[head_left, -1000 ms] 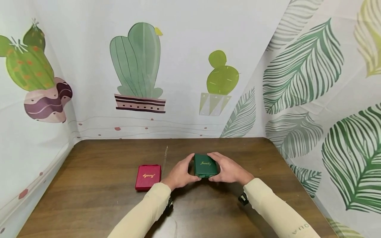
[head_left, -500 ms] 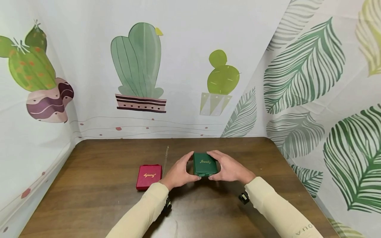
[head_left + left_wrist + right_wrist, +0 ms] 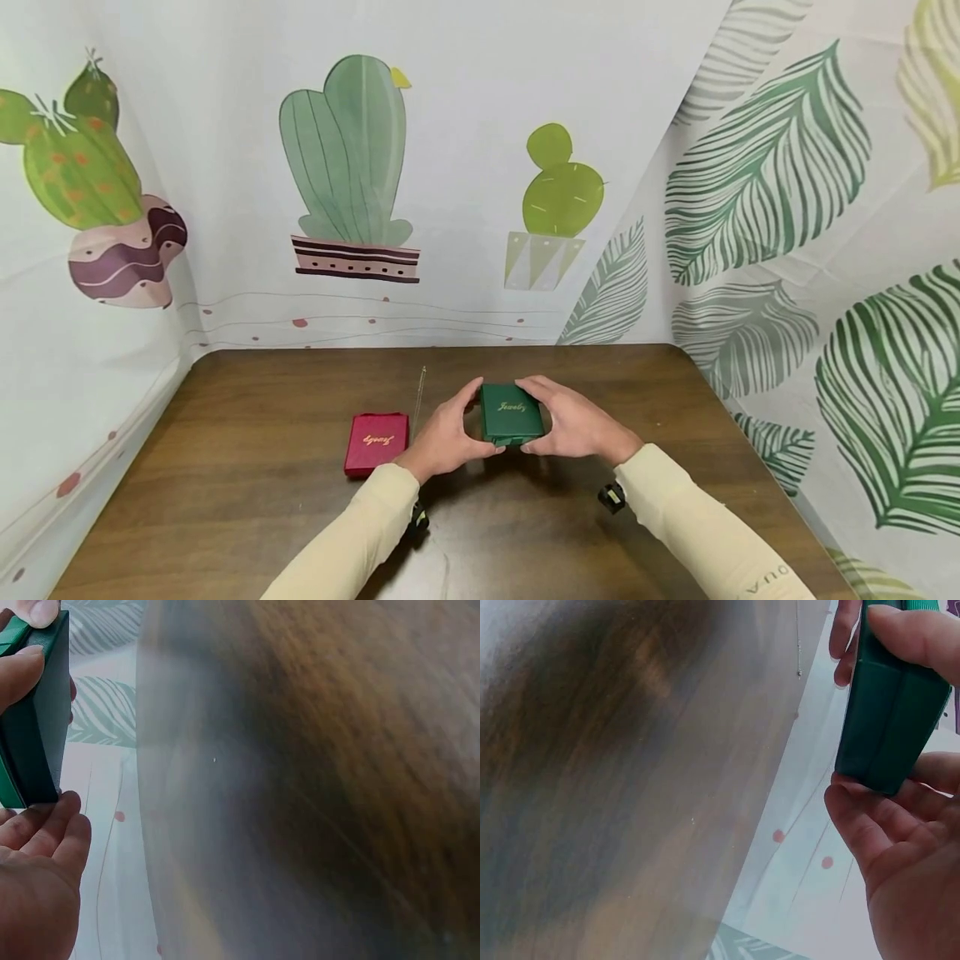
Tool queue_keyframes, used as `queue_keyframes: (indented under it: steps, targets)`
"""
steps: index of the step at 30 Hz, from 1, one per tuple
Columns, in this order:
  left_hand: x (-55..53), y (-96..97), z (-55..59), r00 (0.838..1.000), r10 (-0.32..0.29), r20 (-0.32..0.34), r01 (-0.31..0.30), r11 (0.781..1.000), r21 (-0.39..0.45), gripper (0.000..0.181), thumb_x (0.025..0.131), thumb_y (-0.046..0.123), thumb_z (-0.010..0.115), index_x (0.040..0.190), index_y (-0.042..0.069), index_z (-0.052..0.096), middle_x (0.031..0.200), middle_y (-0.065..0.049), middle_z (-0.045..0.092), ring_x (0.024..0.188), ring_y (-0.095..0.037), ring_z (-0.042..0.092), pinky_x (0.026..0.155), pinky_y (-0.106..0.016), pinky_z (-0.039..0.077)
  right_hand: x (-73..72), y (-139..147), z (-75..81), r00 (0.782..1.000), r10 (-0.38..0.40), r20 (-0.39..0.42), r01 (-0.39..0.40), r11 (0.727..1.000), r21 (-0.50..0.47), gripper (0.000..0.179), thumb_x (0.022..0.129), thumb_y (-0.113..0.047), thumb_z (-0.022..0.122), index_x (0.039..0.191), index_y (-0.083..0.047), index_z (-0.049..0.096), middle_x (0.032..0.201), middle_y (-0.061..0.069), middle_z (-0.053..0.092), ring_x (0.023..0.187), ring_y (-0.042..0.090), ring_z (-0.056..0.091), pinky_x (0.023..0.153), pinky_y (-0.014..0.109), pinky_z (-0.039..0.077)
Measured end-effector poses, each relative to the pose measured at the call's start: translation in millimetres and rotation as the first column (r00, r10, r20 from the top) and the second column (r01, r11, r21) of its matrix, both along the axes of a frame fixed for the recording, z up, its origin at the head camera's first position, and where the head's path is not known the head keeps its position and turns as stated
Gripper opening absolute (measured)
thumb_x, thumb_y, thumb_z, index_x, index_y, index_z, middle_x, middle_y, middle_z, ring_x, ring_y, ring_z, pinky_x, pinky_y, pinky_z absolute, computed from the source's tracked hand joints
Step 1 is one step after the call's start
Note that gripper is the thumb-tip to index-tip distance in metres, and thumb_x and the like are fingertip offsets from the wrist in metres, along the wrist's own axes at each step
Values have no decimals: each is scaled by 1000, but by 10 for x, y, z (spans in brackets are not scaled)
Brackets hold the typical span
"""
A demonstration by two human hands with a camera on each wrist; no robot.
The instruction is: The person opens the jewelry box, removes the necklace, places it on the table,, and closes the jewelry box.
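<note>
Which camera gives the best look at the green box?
The head view: it shows the whole top of the green box, with its gold lettering. Both wrist views show only other faces of it, cut off by the picture's edge, with no lettering visible.

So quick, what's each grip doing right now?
Left grip: holding the green box by its left side.
Right grip: holding the same green box by its right side.

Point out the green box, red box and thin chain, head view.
Green box (image 3: pixel 512 413): head view, top face, by the gold lettering.
Red box (image 3: pixel 377 446): head view, middle of the top face.
Thin chain (image 3: pixel 419 396): head view, about midway along its visible length.
</note>
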State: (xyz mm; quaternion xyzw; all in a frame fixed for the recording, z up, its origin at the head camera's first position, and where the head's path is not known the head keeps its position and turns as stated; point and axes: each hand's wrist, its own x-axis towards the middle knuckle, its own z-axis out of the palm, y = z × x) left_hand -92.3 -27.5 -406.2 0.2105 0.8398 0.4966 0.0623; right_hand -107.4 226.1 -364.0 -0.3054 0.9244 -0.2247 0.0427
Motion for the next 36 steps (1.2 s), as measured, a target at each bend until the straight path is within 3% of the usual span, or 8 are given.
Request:
queue_keyframes:
  steps: [13, 22, 36]
  targets:
    - [0, -43, 0, 1000, 6, -13, -6, 1000, -17, 106, 77, 32, 92, 162, 10, 33, 150, -12, 57, 138, -34, 56, 115, -57, 48, 14, -41, 47, 999, 4, 43, -3, 1000, -14, 97, 78, -33, 90, 155, 0, 43, 149, 8, 53, 116, 19, 61, 100, 48, 57]
    - [5, -59, -27, 1000, 18, -18, -18, 1000, -11, 104, 75, 31, 93, 160, 10, 36, 150, -10, 58, 139, -33, 55, 117, -59, 45, 16, -56, 66, 1000, -4, 11, 4, 1000, 21, 97, 78, -35, 91, 156, -2, 43, 148, 6, 53, 115, 17, 61, 98, 40, 58]
    - [70, -112, -35, 998, 49, -36, -50, 999, -22, 107, 75, 37, 93, 161, 7, 37, 154, -13, 56, 139, -36, 58, 113, -56, 49, 53, -77, 113, 1000, 13, -18, -13, 999, 36, 99, 77, -39, 91, 156, -3, 43, 149, 5, 53, 117, 16, 61, 99, 40, 57]
